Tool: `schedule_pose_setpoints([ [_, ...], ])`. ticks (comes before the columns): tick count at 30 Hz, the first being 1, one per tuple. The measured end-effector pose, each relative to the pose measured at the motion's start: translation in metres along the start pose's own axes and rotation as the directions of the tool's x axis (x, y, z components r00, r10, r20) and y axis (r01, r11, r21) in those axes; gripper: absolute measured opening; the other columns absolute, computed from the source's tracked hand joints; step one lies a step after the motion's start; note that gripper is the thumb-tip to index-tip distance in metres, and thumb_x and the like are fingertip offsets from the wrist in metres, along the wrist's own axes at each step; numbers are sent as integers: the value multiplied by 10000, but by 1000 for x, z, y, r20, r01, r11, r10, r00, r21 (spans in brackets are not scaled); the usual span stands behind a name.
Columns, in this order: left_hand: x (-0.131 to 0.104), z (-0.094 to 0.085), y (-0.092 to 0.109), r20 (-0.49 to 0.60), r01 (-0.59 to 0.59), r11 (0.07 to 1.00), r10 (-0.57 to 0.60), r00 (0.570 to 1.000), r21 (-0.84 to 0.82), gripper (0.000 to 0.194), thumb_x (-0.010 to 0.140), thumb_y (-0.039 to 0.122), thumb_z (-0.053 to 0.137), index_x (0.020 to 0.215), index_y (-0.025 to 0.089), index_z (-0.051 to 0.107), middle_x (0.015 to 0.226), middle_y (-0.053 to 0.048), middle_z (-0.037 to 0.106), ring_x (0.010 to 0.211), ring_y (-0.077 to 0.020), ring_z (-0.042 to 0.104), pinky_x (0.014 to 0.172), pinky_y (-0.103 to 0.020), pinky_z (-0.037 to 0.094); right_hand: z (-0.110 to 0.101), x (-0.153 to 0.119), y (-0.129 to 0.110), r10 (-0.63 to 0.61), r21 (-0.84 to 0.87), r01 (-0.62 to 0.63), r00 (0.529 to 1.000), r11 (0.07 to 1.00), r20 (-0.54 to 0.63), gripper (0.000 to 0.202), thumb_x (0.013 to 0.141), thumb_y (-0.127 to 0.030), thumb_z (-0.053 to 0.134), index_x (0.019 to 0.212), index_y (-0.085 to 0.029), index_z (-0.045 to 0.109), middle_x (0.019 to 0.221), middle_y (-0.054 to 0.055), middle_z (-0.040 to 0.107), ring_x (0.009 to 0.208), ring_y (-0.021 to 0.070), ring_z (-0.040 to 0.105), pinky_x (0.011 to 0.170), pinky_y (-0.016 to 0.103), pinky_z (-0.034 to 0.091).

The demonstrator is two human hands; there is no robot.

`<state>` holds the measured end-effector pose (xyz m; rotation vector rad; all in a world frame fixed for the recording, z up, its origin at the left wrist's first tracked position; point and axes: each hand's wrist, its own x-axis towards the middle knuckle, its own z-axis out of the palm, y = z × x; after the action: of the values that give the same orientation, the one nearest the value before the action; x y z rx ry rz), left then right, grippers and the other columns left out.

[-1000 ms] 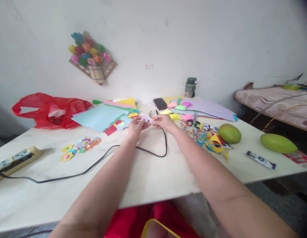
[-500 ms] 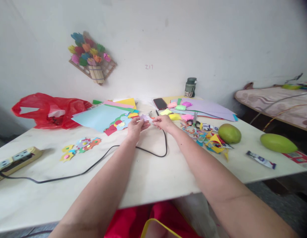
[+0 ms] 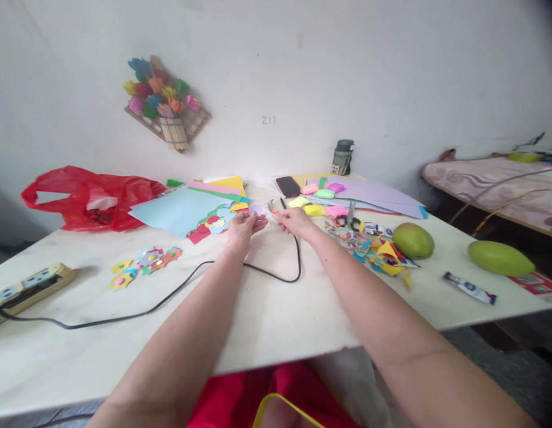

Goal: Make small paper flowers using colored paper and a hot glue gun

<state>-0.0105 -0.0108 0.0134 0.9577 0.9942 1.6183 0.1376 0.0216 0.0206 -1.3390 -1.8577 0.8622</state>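
My left hand (image 3: 244, 229) is closed, its thumb and fingers pinching a small lilac paper piece (image 3: 259, 210) above the middle of the table. My right hand (image 3: 294, 222) is close beside it on the right, fingers pressed together in a pinch. A small whitish bit (image 3: 271, 217) shows at its fingertips; whether it belongs to the lilac piece I cannot tell. Behind the hands, a black cord (image 3: 282, 204) ends near a small object too blurred to name. Finished-looking paper flowers (image 3: 151, 259) with coloured centres lie to the left, and cut paper shapes (image 3: 213, 224) lie nearer my left hand.
On the left are a red plastic bag (image 3: 119, 202), a power strip (image 3: 35, 288) and coloured sheets (image 3: 169, 211). Rightward lie a phone (image 3: 287, 186), clay packets (image 3: 314, 210), scissors (image 3: 350, 219), paper scraps (image 3: 383, 255), a green mango (image 3: 413, 241) and a tube (image 3: 469, 288). A bottle (image 3: 342, 157) stands behind.
My left hand has shifted slightly left with the lilac paper. My right hand's fingertips have moved a little, and more of a whitish bit shows between the hands.
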Motion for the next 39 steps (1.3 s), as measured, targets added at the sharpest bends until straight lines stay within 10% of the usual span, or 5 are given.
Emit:
schedule_pose_setpoints([
  [6,-2,1,4,-48,-14,1000,13,999,-23,63,782,140,559,755,107,513,699,-65,665,594,-131,652,731,-330,544,1,1,-1,60,27,-60,998,998,6,117,740,-103,524,803,-134,618,656,11,615,513,81,526,462,179,406],
  [16,2,-3,7,-90,-60,998,59,994,-13,66,782,161,563,758,118,518,708,-55,654,603,-130,652,727,-324,541,0,-9,-9,-165,-574,155,986,804,35,306,760,-463,549,720,-180,657,742,45,665,718,159,600,613,227,397],
  [39,7,-7,8,-159,-80,996,74,984,-35,45,775,125,552,789,116,511,721,-59,654,606,-116,648,750,-318,533,3,-13,-12,-108,-648,164,986,743,126,250,803,-364,502,939,-292,700,1017,39,670,940,219,596,737,289,439],
])
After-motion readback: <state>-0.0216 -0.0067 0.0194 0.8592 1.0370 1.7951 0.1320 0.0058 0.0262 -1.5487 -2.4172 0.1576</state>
